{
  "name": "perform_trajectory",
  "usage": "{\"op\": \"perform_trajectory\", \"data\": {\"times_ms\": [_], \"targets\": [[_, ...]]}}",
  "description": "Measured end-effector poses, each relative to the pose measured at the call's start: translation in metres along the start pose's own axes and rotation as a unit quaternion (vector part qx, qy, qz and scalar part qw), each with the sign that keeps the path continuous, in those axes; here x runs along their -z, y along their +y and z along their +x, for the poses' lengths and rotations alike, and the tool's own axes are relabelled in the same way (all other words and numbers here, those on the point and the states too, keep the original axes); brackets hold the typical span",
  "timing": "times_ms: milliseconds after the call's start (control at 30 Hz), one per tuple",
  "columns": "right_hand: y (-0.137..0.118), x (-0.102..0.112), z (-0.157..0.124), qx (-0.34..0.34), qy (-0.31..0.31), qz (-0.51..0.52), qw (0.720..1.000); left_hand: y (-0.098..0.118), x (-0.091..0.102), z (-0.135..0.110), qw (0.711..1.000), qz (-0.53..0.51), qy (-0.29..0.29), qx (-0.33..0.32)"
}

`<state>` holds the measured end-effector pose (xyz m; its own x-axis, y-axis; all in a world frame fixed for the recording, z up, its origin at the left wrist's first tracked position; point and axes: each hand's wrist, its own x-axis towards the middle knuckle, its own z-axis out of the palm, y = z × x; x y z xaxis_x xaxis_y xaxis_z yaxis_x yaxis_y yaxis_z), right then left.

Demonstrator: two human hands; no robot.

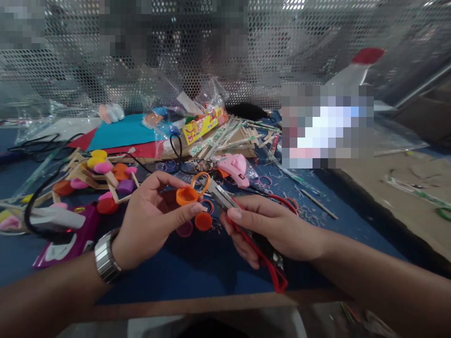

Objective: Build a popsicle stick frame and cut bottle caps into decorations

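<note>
My left hand (153, 213) pinches an orange bottle cap (186, 196) between thumb and fingers. A thin orange ring (201, 184) stands up at the cap's right side, against the tip of the tool in my other hand. My right hand (260, 225) is closed round a red utility knife (225, 199) with a grey metal front, which points up and left toward the cap. Below the two hands, another orange cap (203, 221) lies on the blue table, beside a darker pinkish cap (184, 229).
Left stands a stick frame with coloured caps (105, 176), near a purple power strip (79, 230) with a white plug. Behind my hands lie a pink glue gun (234, 169), wooden sticks (246, 136) and a yellow package (202, 126). Cardboard (394, 188) lies right.
</note>
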<state>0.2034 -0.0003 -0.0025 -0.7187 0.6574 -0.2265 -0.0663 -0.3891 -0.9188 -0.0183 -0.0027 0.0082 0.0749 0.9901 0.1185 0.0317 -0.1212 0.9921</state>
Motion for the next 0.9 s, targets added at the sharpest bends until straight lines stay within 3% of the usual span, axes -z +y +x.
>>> {"op": "perform_trajectory", "data": {"times_ms": [167, 333, 467, 600, 900], "targets": [[0.003, 0.0018, 0.0039, 0.031, 0.04, -0.023, 0.998, 0.0016, -0.0005, -0.0005, 0.999, 0.01, 0.017, -0.025], [-0.0001, 0.0002, 0.0057, 0.061, 0.07, -0.02, 0.995, -0.0002, -0.0026, -0.003, 0.998, -0.003, -0.055, 0.036], [-0.0021, -0.0012, 0.0067, 0.065, 0.092, -0.032, 0.993, -0.0044, -0.0016, -0.0042, 0.985, 0.106, -0.114, -0.07], [-0.0028, -0.0026, 0.0057, 0.048, 0.062, -0.098, 0.992, -0.0062, 0.0, -0.0053, 0.952, 0.196, -0.164, -0.17], [-0.0002, -0.0024, -0.0004, 0.023, -0.003, -0.069, 0.997, -0.0018, -0.0012, -0.0055, 0.945, 0.214, -0.171, -0.181]]}}
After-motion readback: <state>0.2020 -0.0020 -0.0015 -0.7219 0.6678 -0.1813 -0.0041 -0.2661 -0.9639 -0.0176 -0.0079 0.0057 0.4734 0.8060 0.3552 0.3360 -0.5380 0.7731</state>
